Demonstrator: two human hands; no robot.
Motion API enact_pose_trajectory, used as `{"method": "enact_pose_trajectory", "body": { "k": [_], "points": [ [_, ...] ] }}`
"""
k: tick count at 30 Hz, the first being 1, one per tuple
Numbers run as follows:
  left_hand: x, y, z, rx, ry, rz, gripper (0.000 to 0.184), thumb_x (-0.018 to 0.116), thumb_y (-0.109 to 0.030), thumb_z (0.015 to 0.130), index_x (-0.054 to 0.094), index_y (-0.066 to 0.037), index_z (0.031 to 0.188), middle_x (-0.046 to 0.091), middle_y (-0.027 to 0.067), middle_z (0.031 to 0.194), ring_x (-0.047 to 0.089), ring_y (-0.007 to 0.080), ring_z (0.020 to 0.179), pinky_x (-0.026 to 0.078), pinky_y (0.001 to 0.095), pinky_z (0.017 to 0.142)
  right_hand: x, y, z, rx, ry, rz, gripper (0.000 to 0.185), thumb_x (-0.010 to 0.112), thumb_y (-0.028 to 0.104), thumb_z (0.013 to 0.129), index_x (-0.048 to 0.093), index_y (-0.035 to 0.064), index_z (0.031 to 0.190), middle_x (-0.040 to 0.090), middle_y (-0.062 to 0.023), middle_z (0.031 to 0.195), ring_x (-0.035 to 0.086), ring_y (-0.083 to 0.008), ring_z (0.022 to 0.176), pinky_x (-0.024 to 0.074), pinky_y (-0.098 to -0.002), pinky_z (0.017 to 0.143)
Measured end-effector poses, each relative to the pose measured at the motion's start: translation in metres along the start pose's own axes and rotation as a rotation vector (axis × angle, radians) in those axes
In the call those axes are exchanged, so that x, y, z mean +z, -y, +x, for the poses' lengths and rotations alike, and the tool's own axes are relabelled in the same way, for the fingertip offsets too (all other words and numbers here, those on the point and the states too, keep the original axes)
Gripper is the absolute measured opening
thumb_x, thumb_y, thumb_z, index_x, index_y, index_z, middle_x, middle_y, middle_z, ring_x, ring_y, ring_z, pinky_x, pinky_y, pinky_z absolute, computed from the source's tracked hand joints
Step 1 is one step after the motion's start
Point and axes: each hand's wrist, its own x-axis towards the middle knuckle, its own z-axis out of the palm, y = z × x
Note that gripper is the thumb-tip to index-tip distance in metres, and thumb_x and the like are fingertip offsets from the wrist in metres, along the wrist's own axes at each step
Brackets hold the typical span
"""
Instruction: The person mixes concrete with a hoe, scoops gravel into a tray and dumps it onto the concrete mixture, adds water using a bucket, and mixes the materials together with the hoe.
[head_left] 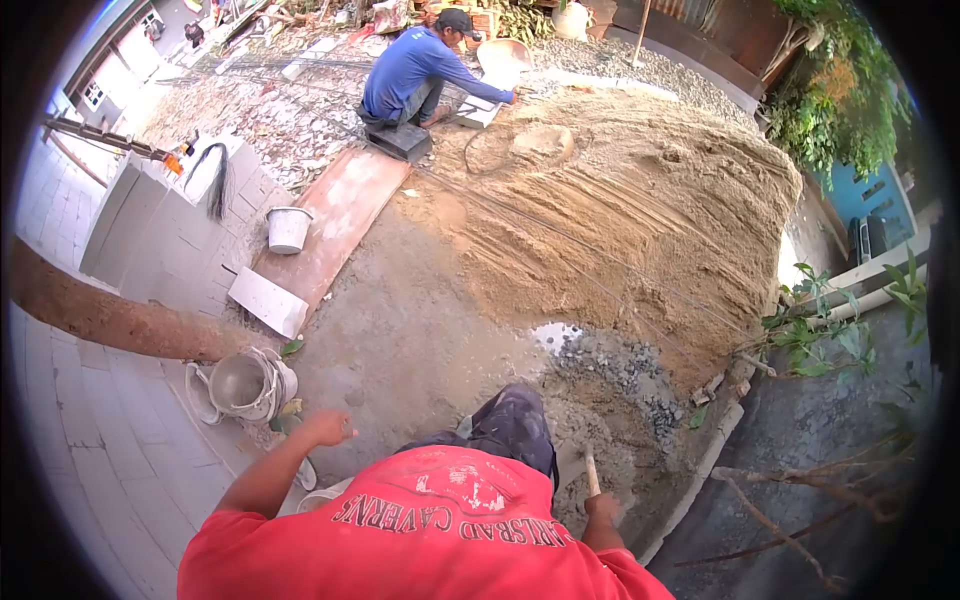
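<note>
My right hand [602, 508] is wrapped round a pale wooden handle [592, 472] at the lower right. The handle's far end points into wet grey mortar [610, 405]; the tool's head cannot be made out clearly. Out to the left, my left hand [326, 428] is closed in a loose fist, with nothing visible in it. It is raised beside a mortar-smeared bucket [245, 385], apart from it. My dark trouser knee [515, 425] is bent in front of my red shirt [430, 530]. Dark wet gravel [640, 375] lies beyond the mortar.
A large sand pile [640, 220] rises ahead. Beyond it a co-worker in a blue shirt [410, 75] crouches, one arm reaching to the sand. On the left are a board [345, 205], a white bucket [289, 230], a pale block [268, 302] and a tree trunk [120, 315]. A low kerb [700, 480] runs right.
</note>
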Motion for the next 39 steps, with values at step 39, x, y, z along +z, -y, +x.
{"method": "enact_pose_trajectory", "body": {
  "k": [39],
  "points": [
    [-0.46,0.221,0.503,-0.17,0.162,-0.855,0.028,0.07,-0.026,0.088,0.069,-0.008,0.109,0.069,0.0067,0.089,0.062,0.0184,0.072,0.052,0.0319,0.061,-0.673,0.843,0.076,-0.733,0.198,0.321,0.048,0.058,0.039,0.087,0.067,0.0095,0.124,0.072,-0.0191,0.105,0.069,-0.0339,0.1,0.0522,-0.0405,0.09]
  ]
}}
